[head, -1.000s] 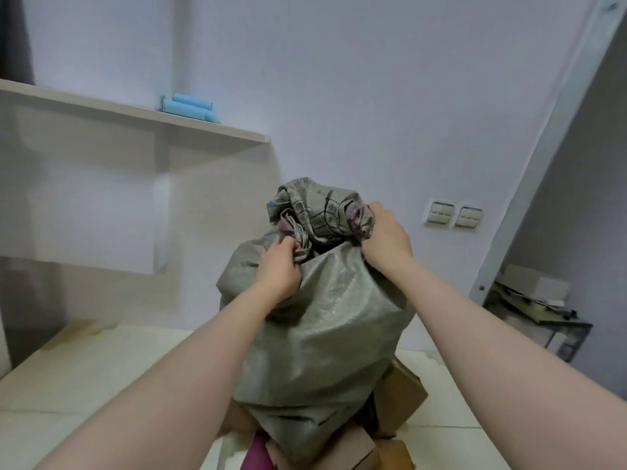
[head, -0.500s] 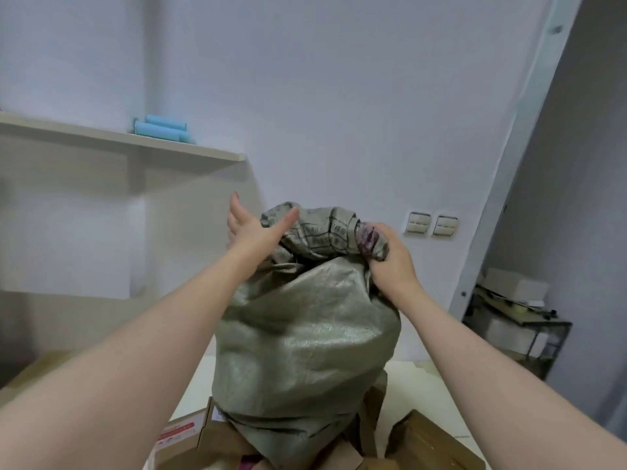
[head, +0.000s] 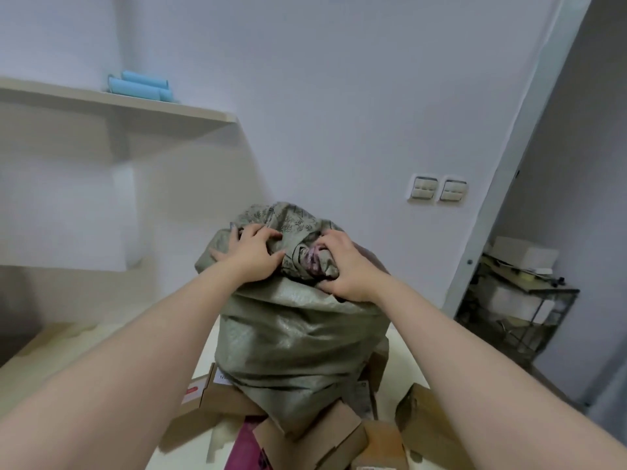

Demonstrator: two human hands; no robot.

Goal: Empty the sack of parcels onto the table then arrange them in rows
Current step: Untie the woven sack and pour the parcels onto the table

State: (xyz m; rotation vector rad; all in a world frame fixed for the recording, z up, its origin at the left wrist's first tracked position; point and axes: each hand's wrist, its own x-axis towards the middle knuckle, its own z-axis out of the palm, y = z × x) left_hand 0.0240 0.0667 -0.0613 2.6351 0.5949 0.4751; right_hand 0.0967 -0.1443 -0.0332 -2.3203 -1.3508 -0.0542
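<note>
A grey-green woven sack (head: 298, 340) stands upturned on the pale table (head: 101, 337), its bunched end on top. My left hand (head: 252, 257) lies on the left of that bunched end with fingers curled into the cloth. My right hand (head: 342, 266) grips the right side of it. Brown cardboard parcels (head: 325, 439) spill out around the sack's lower end, one box (head: 207, 391) with a white and red label at the left, another box (head: 424, 415) at the right. A magenta parcel (head: 246, 442) lies in front. The sack's mouth is hidden among the parcels.
A wall shelf (head: 135, 103) at the upper left holds blue rolls (head: 142, 86). Two wall switches (head: 437, 189) sit behind the sack. A wire rack (head: 515, 307) with boxes stands in the corner at the right, past a door frame.
My left hand had let go and was open half a second ago; it is back down on the bunched end. The sack sits lower in view, and more parcels show around its base.
</note>
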